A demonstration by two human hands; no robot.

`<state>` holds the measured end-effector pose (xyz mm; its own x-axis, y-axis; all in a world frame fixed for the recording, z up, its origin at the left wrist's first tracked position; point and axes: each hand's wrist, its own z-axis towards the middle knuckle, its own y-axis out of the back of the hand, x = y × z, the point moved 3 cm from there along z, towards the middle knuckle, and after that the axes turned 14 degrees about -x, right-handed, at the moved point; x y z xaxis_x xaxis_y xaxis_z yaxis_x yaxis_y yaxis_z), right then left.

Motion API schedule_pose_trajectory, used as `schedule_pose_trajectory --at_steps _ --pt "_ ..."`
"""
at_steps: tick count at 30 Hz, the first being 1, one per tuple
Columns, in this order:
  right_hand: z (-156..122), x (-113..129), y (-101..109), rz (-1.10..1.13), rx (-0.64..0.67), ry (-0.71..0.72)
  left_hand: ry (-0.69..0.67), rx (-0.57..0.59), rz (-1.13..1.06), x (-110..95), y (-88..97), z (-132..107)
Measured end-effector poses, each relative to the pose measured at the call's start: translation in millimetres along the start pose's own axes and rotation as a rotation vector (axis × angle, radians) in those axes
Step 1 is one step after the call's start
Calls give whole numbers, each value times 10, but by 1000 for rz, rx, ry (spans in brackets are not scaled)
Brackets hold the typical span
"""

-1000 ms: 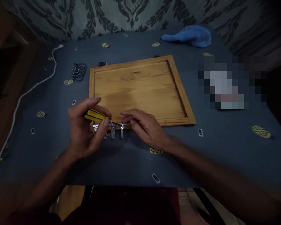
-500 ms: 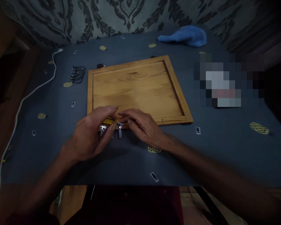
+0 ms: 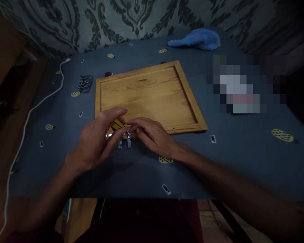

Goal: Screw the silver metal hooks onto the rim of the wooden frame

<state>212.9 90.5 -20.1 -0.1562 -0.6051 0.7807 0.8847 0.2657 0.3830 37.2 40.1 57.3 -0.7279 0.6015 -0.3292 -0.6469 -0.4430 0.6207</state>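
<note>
My left hand (image 3: 92, 136) is closed around a yellow-and-black handle (image 3: 117, 124), apparently a screwdriver's, lying along the front edge of a framed wooden panel (image 3: 147, 98). Its thumb reaches down beside a shiny metal hook piece (image 3: 129, 141) with two prongs hanging off that edge. From the other side my right hand (image 3: 153, 136) comes in with bent fingers, its fingertips pinched against the hook piece near the tool's tip. The tip itself is hidden by the fingers. Small dark holes show in the panel's edge right of my right hand.
Several dark metal hooks (image 3: 85, 83) lie in a cluster left of the panel. A blue cloth (image 3: 199, 39) rests at the back. A white cable (image 3: 44, 99) runs down the left side. On the right a blurred-out item (image 3: 236, 89) sits on the patterned tablecloth (image 3: 243, 152).
The yellow handle has turned in my left hand and shows its black stripe more. Both prongs of the hook piece now show plainly. My right hand has hardly moved; the view shifted slightly.
</note>
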Motion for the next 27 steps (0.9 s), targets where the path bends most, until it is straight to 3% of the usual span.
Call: schedule_pose_trajectory --at_steps 13,23,27 --pt "11 4 -19 -2 -5 -9 -92 -55 144 -155 -44 51" --pt "20 24 -17 25 4 -17 -25 -60 157 -161 -44 69" --pt "-11 19 -13 21 -43 -8 81 -58 88 -115 33 12"
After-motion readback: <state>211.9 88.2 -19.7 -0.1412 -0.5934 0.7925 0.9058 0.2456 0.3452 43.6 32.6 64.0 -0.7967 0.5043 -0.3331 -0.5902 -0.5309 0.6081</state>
